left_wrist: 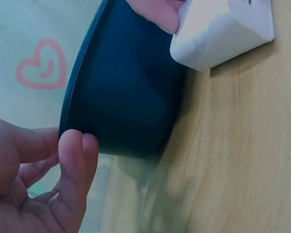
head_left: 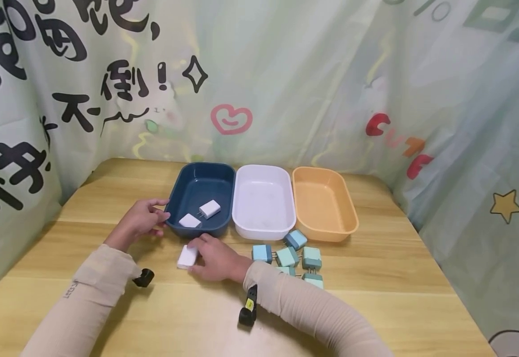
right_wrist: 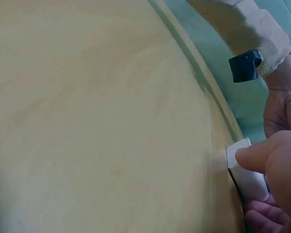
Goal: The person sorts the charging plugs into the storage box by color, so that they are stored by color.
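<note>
My right hand (head_left: 218, 259) pinches a white plug-in charger (head_left: 187, 257) between thumb and fingers, just in front of the dark blue tray (head_left: 206, 171). In the right wrist view, the thumb lies on one face of the charger (right_wrist: 252, 182), fingertips under it. My left hand (head_left: 143, 218) holds the tray's left rim, with fingertips against the outer wall in the left wrist view. Inside that tray lie two white chargers, one (head_left: 190, 221) near the front and another (head_left: 210, 209) with metal prongs showing.
A white tray (head_left: 264, 233) and an orange tray (head_left: 328, 235) stand in a row right of the dark blue one. Several blue and green chargers (head_left: 311, 258) lie in front of them, some partly behind my right sleeve. A printed curtain (head_left: 286, 99) hangs behind the wooden table (head_left: 398, 297).
</note>
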`<state>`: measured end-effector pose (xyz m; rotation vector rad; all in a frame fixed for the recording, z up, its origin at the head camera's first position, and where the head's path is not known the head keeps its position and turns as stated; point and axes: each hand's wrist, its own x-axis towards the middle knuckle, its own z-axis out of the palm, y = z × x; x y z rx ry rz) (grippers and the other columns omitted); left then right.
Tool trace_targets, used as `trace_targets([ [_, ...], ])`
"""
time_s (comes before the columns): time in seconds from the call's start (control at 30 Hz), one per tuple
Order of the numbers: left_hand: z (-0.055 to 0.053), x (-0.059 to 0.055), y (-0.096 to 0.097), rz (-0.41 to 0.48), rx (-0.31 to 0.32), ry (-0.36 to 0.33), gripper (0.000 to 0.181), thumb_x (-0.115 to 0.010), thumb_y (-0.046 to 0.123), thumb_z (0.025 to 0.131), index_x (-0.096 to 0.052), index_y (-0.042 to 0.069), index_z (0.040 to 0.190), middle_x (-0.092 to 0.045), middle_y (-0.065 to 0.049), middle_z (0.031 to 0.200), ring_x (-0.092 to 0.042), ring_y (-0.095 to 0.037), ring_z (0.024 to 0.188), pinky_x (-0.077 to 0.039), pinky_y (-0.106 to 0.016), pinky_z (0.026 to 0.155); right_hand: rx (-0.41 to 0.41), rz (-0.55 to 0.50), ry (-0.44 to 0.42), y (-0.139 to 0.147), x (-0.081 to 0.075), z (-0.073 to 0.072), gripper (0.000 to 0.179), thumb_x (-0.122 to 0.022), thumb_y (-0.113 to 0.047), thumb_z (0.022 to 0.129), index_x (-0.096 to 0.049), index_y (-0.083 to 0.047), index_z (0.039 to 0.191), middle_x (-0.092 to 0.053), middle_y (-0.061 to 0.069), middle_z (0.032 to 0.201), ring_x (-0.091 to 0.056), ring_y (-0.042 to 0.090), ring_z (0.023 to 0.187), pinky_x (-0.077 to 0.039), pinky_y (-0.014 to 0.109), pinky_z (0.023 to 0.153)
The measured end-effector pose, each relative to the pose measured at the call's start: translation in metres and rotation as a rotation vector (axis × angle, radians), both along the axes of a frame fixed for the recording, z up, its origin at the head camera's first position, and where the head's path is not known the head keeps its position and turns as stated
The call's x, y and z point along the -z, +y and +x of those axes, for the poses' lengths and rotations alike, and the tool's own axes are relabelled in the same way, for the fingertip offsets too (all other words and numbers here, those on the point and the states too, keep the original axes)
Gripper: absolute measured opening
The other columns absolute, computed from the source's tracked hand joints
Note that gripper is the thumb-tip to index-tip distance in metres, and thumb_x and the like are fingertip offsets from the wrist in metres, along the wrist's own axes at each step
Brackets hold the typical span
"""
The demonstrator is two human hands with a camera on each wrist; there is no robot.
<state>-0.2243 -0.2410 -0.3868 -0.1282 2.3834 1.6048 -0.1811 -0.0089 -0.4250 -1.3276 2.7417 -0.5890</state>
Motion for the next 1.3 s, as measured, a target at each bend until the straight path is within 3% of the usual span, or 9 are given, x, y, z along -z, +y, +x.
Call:
trace_targets([
  [0.23,0.0,-0.002,0.0,-0.002,0.003,-0.004,0.058,-0.056,0.003,0.097,-0.031,0.0,0.15,-0.052,-0.025,0.116,-0.061,-0.026,0.082,-0.057,-0.033,0.063,-0.027,-0.023,0.009,0.004,-0.003,-0.003,0.049,-0.075,-0.03,0.083,-0.06,-0.004,0.122,-0.056,0.003,0.104,-0.05,0.007,0.087,-0.041,0.011,0.075],
  [0.57,0.0,-0.004,0.002,-0.022,-0.013,-0.031,0.057,-0.055,0.004,0.098,-0.031,0.002,0.15,-0.049,-0.025,0.118,-0.06,-0.029,0.085,-0.057,-0.034,0.065,-0.033,-0.07,-0.108,0.007,-0.012,-0.005,0.05,-0.077,-0.026,0.083,-0.059,-0.005,0.123,-0.057,0.0,0.1,-0.053,0.006,0.085,-0.042,0.01,0.072],
  [0.83,-0.001,-0.004,0.0,-0.017,-0.017,-0.039,0.057,-0.055,0.004,0.098,-0.032,0.002,0.15,-0.05,-0.025,0.119,-0.06,-0.028,0.083,-0.057,-0.034,0.066,-0.053,-0.106,-0.143,0.007,-0.021,-0.006,0.052,-0.08,-0.023,0.081,-0.059,-0.003,0.124,-0.06,0.002,0.104,-0.058,0.003,0.087,-0.044,0.008,0.075],
  [1.13,-0.001,-0.003,0.0,-0.019,-0.017,-0.041,0.057,-0.055,0.005,0.098,-0.032,0.002,0.15,-0.052,-0.025,0.117,-0.061,-0.029,0.085,-0.057,-0.034,0.066,-0.09,-0.215,-0.197,0.008,-0.031,-0.011,0.051,-0.082,-0.014,0.079,-0.059,0.0,0.122,-0.061,0.006,0.107,-0.062,0.004,0.09,-0.048,0.01,0.078],
  [1.3,-0.001,-0.003,0.0,-0.021,-0.011,-0.034,0.057,-0.055,0.005,0.098,-0.032,0.001,0.15,-0.052,-0.026,0.117,-0.061,-0.03,0.086,-0.057,-0.034,0.065,-0.095,-0.26,-0.186,0.009,-0.038,-0.015,0.051,-0.082,-0.012,0.078,-0.059,0.002,0.122,-0.061,0.009,0.107,-0.065,0.008,0.088,-0.049,0.012,0.077],
])
